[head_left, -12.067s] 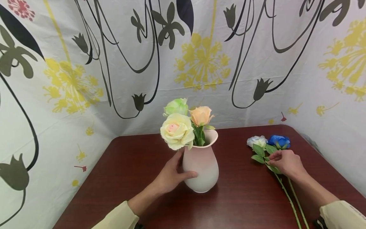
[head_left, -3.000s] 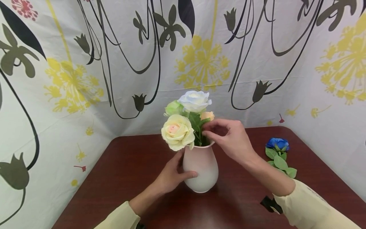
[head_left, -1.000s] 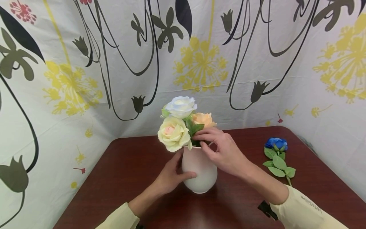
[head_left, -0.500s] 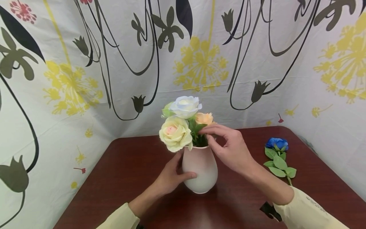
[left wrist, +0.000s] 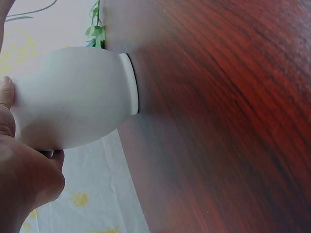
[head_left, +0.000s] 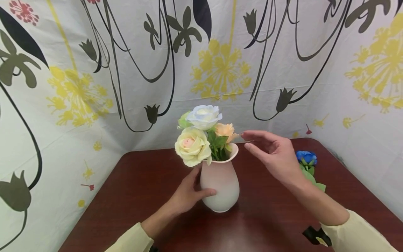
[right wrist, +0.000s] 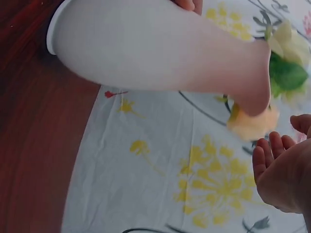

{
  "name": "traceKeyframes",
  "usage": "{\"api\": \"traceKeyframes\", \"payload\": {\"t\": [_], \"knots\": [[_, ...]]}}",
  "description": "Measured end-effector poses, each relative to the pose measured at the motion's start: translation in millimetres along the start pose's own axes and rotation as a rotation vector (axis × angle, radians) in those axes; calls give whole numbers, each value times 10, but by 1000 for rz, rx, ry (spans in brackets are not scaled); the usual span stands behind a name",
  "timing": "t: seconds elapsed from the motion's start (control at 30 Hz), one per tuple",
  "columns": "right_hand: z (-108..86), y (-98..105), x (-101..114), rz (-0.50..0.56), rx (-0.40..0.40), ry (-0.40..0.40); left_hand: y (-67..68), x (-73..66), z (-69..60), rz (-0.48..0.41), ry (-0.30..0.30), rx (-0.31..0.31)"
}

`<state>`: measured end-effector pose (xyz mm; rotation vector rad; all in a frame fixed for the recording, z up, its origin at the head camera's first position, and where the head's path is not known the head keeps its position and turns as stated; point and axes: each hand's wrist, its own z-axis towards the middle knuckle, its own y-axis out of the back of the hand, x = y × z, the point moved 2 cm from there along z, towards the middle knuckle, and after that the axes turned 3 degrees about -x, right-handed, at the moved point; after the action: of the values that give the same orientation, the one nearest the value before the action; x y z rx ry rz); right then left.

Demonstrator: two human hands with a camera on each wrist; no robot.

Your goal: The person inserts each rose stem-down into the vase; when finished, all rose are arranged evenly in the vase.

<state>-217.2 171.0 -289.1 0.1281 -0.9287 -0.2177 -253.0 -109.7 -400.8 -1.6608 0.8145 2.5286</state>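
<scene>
A white vase (head_left: 220, 185) stands upright on the dark red table. My left hand (head_left: 188, 192) grips it from the left, thumb across its front; in the left wrist view the hand (left wrist: 31, 177) holds its upper body. In the vase are a pale blue-white rose (head_left: 204, 117), a cream rose (head_left: 192, 147), a peach rose (head_left: 224, 131) and a partly hidden green rose (head_left: 184, 121). Just right of the rim, my right hand (head_left: 278, 157) hovers with thumb and fingers apart. The right wrist view also has this hand (right wrist: 284, 170) near the peach rose, holding nothing visible.
A blue rose (head_left: 306, 157) lies on the table (head_left: 141, 182) at the right, its leaves and stem partly behind my right forearm. A patterned white cloth (head_left: 132, 91) hangs behind and along both sides of the table.
The blue-white rose lay beside the blue rose in the oldest frame and now stands in the vase. My right hand has let go of the stems and moved right. My left hand stays put.
</scene>
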Motion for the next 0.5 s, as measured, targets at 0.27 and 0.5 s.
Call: {"api": "traceKeyframes", "payload": {"t": [0.27,0.5], "knots": [[-12,404,-205,301,-50,-179,6,-9,2,-13,2,6],[-47,738,-512,556,-51,-272,3,4,-4,-4,4,15]]}}
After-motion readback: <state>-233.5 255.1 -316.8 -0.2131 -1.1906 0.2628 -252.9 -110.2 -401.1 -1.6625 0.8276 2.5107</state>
